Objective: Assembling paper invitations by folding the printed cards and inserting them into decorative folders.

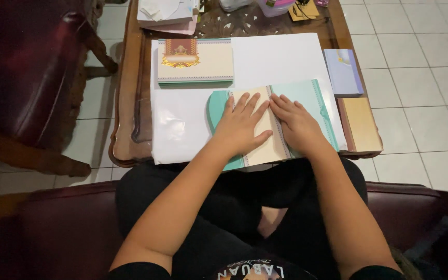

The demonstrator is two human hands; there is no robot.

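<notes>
A teal and cream folding card (315, 101) lies on a white sheet (281, 59) at the near edge of a wooden table (130, 93). My left hand (242, 124) lies flat on the card's cream middle panel, fingers spread. My right hand (296, 122) presses flat beside it, over the fold between the cream panel and the teal right flap. Neither hand grips anything. A stack of cream cards with a red and gold emblem (195, 61) sits behind the hands, at the far left of the sheet.
A lavender stack of cards (342, 71) and a tan stack (361, 124) lie along the table's right edge. Papers (167, 13) and small items clutter the far end. A dark red armchair (32, 72) stands to the left. White floor tiles (421, 78) lie to the right.
</notes>
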